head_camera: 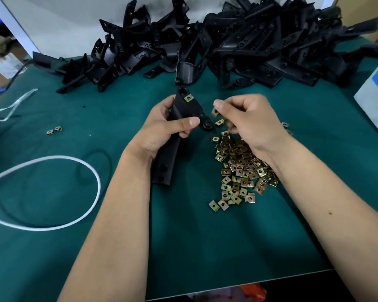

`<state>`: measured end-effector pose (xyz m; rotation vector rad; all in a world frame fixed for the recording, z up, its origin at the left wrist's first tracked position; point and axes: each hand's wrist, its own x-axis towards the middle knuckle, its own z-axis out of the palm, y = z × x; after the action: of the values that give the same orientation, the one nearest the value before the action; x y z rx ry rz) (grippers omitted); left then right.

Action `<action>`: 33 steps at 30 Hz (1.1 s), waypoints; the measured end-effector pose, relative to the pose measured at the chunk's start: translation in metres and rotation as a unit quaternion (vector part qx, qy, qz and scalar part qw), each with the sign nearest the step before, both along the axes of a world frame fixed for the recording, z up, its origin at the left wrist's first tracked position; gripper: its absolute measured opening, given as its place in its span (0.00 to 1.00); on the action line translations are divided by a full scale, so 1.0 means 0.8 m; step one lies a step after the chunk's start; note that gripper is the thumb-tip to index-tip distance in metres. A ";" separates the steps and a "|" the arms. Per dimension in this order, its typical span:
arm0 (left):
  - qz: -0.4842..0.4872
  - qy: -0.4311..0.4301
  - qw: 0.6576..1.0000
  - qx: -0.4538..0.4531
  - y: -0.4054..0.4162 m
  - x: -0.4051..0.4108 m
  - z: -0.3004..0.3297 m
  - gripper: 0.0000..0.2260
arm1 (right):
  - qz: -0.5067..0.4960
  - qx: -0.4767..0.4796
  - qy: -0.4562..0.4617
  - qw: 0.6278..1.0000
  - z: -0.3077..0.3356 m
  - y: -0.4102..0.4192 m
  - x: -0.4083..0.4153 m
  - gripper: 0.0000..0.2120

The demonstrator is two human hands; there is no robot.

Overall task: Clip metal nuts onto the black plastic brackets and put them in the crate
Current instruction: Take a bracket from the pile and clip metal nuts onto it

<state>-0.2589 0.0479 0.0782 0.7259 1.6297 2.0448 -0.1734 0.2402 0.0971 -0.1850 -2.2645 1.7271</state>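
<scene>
My left hand (pixel 162 125) grips a long black plastic bracket (pixel 184 110) above the green mat, thumb across its middle. One brass-coloured metal nut (pixel 188 98) sits clipped near the bracket's far end. My right hand (pixel 247 120) hovers just right of the bracket with curled fingers, pinching a loose nut (pixel 215 112) at the fingertips; another nut (pixel 219 122) shows just below the fingers. A heap of loose nuts (pixel 240 171) lies on the mat under my right wrist. The crate is out of view.
A big pile of black brackets (pixel 238 44) fills the back of the green table (pixel 74 118). Two stray nuts (pixel 54 130) lie at the left. A white cable loop (pixel 74 162) curls at the left; a white box (pixel 375 99) stands at the right edge.
</scene>
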 end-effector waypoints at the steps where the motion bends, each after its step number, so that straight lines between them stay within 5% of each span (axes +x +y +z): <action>1: -0.002 0.001 1.000 -0.002 0.001 0.001 0.000 0.16 | -0.001 -0.054 -0.006 0.998 0.000 -0.003 0.000 0.13; 4: -0.003 0.006 1.000 -0.009 0.002 0.002 0.002 0.16 | 0.012 -0.117 -0.012 0.993 -0.004 -0.013 -0.002 0.16; 19: 0.015 -0.002 1.000 -0.025 0.005 0.007 0.006 0.13 | -0.031 -0.137 0.003 0.990 -0.010 -0.030 -0.003 0.19; 33: 0.039 0.016 0.998 -0.054 0.009 0.013 0.009 0.16 | -0.013 -0.125 0.002 0.992 -0.013 -0.022 -0.003 0.12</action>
<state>-0.2485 0.0550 0.0852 0.6718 1.7973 1.9889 -0.1759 0.2226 0.0870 -0.2600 -2.0266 1.9921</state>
